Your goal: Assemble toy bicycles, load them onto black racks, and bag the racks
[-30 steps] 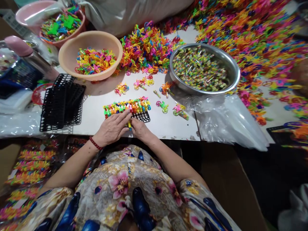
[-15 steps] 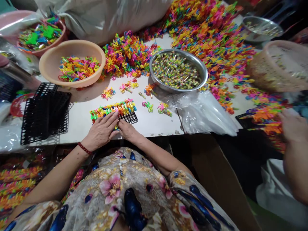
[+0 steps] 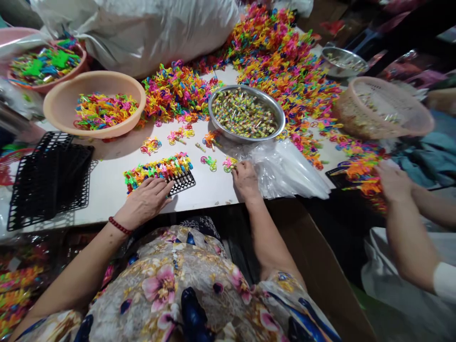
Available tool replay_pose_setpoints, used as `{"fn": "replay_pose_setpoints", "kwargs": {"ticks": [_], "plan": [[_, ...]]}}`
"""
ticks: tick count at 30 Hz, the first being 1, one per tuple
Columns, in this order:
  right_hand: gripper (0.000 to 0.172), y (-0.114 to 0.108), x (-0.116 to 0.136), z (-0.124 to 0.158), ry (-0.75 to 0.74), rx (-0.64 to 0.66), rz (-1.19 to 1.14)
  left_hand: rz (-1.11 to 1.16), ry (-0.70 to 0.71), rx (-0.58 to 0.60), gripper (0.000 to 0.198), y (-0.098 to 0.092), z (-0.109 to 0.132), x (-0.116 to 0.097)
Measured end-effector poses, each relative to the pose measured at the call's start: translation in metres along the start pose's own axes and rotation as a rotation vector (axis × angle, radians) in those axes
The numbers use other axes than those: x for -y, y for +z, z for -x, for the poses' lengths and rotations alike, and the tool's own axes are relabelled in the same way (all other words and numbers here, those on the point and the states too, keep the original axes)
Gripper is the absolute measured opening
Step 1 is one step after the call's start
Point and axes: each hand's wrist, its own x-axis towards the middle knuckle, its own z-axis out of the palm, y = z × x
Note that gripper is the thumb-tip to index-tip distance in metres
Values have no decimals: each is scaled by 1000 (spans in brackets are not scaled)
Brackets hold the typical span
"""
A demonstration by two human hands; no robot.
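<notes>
My left hand lies open over the front edge of a black grid rack, its fingers stretched out. Rows of colourful plastic pieces stand in that rack. Further right, my right hand has its fingers closed at a small pink and yellow piece on the white table. A green and pink piece lies just left of it. Several loose pieces, among them a red and yellow one, are scattered behind the rack.
Behind are a peach bowl, a steel bowl of small tubes and heaped colourful pieces. Clear plastic bags lie at the right. Black racks are stacked left. Another person's hands work at far right.
My right hand has left the rack and moved right to the pink and yellow piece. My left hand stays at the rack. The view has shifted, and more of the other person's arms shows.
</notes>
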Motion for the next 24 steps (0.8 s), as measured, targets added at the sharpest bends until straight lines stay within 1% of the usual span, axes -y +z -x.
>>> {"fn": "replay_pose_setpoints", "kwargs": {"ticks": [3,8,12,14,17,20,22,24], "plan": [[22,1,7,-2,-32,54,45,-29,-22,41,49,-1,-2,-3],[20,2,17,-3,-33,121,82,-26,-29,60,50,-4,-3,-4],[25,2,20,3,-25,111,84,1,-32,66,49,-4,-5,-3],[26,2,18,6,-22,80,57,3,-38,71,51,-5,-4,-3],[25,1,9,6,51,49,65,29,-53,51,57,-7,-2,-3],[25,1,-1,-1,123,137,122,62,-69,-4,66,-8,2,-2],[25,2,-5,-7,116,211,134,76,-70,-16,69,-8,2,-2],[24,1,-3,-14,97,228,121,79,-68,-2,68,-8,2,-2]]}}
